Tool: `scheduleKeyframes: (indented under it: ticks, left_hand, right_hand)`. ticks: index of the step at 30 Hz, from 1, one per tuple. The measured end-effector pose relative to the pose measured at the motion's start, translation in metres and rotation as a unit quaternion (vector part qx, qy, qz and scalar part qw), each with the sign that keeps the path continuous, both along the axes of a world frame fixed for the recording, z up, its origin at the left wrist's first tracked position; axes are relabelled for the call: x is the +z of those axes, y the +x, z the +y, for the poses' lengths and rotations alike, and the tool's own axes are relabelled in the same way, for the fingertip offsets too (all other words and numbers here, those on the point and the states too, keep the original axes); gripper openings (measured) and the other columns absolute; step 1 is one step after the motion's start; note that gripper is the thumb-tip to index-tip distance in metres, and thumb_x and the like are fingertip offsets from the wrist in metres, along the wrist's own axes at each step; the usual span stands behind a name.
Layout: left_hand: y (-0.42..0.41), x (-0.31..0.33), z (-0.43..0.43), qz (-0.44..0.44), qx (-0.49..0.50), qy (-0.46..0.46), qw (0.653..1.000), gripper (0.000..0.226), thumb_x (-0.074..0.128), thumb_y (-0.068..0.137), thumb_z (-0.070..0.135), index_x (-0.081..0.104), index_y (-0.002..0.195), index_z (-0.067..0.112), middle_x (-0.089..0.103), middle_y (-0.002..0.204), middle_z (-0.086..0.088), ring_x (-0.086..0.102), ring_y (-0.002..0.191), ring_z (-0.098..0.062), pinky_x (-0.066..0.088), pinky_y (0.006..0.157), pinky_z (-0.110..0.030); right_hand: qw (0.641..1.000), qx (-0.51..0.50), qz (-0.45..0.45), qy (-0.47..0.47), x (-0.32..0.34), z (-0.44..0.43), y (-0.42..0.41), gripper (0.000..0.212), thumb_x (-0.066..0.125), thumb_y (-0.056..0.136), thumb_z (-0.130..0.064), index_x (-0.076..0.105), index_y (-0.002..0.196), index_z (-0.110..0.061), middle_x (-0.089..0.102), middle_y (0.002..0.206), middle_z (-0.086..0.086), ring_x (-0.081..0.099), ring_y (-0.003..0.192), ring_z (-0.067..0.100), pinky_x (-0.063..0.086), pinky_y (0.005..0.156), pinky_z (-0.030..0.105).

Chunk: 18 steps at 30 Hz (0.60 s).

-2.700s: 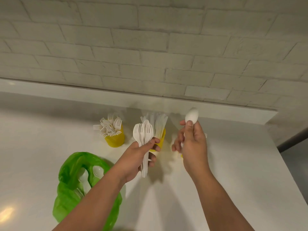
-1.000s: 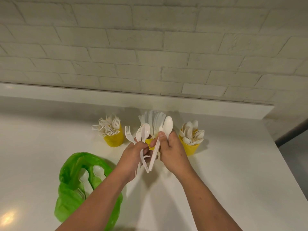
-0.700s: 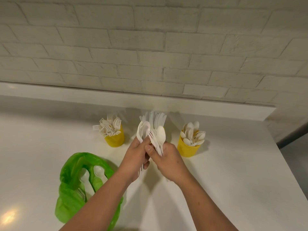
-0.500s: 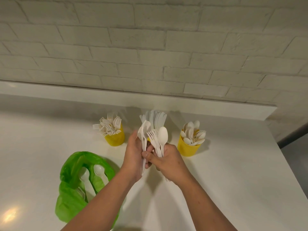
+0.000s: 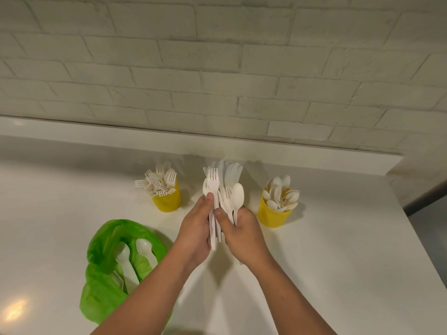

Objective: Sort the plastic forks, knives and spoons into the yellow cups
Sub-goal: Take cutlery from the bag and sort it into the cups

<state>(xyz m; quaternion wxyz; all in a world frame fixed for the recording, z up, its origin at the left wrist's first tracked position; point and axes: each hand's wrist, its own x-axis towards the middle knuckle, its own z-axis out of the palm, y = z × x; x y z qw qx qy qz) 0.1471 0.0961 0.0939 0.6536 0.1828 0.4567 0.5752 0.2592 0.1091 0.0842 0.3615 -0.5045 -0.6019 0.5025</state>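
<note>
Three yellow cups stand in a row on the white counter. The left cup [image 5: 167, 199] is full of white forks, the right cup [image 5: 272, 215] holds white spoons, and the middle one is hidden behind my hands, with only its knives [image 5: 231, 172] showing. My left hand [image 5: 197, 228] grips a fork [image 5: 212, 183] and other white cutlery upright. My right hand [image 5: 242, 232] holds a spoon [image 5: 237, 198] and a fork beside it. Both hands are pressed close together in front of the middle cup.
A crumpled green plastic bag [image 5: 106, 284] lies at the front left with two white spoons [image 5: 135, 257] visible in its mouth. A raised white ledge [image 5: 314, 158] and brick wall close the back. The counter's right edge [image 5: 420, 238] drops away.
My right hand dropped a spoon in the right cup, came back to the left hand and took a spoon and fork from its bundle. A fork now stands taller in my left hand.
</note>
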Motion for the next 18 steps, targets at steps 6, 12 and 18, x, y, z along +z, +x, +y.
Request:
scheduleKeyframes:
  ticks: [6,12,18]
  left_hand:
    - [-0.008,0.002,-0.005,0.038,-0.032,0.024,0.998,0.034,0.053,0.104,0.032,0.061,0.133,0.017,0.070,0.127,-0.022,0.073,0.099,-0.034,0.062,0.070,-0.042]
    - [-0.013,-0.001,-0.001,0.086,-0.015,0.061,0.994,0.045,0.063,0.093,0.033,0.059,0.134,0.015,0.068,0.126,-0.027,0.070,0.108,-0.037,0.061,0.081,-0.043]
    - [-0.015,-0.006,-0.001,0.141,-0.002,0.081,0.987,0.054,0.065,0.091,0.050,0.062,0.130,0.012,0.074,0.118,-0.019,0.070,0.114,-0.041,0.057,0.095,-0.048]
  right_hand:
    - [0.978,0.096,0.142,-0.120,0.004,0.001,0.015,0.027,0.055,0.106,-0.026,0.064,0.089,-0.007,0.026,0.058,0.001,0.021,0.057,0.022,0.023,0.051,0.032]
    - [0.977,0.135,0.132,-0.101,0.010,0.001,0.014,0.019,0.062,0.102,-0.019,0.062,0.084,-0.017,0.035,0.058,-0.004,0.026,0.050,0.015,0.026,0.047,0.026]
    - [0.990,0.113,0.057,-0.068,0.006,0.000,0.009,0.020,0.069,0.097,-0.025,0.064,0.080,-0.015,0.044,0.057,-0.004,0.033,0.044,0.012,0.031,0.045,0.022]
